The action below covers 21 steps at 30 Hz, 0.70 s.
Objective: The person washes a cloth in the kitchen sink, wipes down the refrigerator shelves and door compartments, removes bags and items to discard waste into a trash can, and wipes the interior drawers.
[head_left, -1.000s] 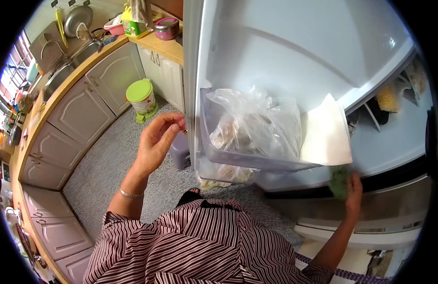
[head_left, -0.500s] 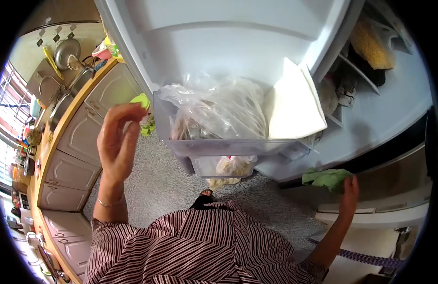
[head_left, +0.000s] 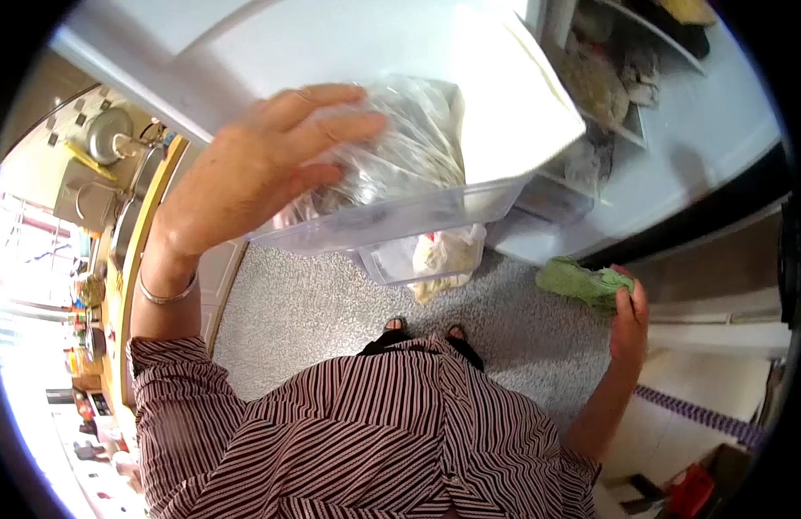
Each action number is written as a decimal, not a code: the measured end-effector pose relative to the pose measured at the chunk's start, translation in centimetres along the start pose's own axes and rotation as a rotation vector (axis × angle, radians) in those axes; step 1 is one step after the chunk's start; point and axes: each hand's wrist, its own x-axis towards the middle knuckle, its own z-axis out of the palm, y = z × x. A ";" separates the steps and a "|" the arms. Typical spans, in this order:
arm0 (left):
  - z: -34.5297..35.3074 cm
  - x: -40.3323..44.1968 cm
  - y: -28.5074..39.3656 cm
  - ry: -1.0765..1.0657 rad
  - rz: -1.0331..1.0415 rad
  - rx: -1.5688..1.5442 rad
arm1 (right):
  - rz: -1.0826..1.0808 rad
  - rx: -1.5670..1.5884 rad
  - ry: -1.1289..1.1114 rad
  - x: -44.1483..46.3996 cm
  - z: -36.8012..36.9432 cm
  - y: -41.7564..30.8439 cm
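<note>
The left hand, open with its fingers apart and slightly blurred, hangs above the left part of a clear, grey-tinted plastic door bin; whether its fingertips touch anything there cannot be told. A crumpled, see-through plastic bag fills much of that bin, lying at about three o'clock from the left hand and at ten o'clock from the right hand, so the left hand is clearly the nearer. The bin's long axis runs close to nine-to-three, its three o'clock end a little higher in view. Farther along the same line, between two and three o'clock from the left hand, a folded white sheet of paper or cloth stands beside the bag, against the smooth white inner panel of the refrigerator door. The right hand, well apart at four o'clock from the left, grips one end of a crumpled, soft green cloth between thumb and fingers; the cloth's free length points towards ten o'clock. Between the hands, a smaller clear plastic bin sits below the upper one, over the speckled grey floor.
</note>
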 end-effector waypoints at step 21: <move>27.5 -18.1 0.8 -0.200 -0.474 -1.272 | 0.434 0.307 -0.080 -11.5 20.7 13.6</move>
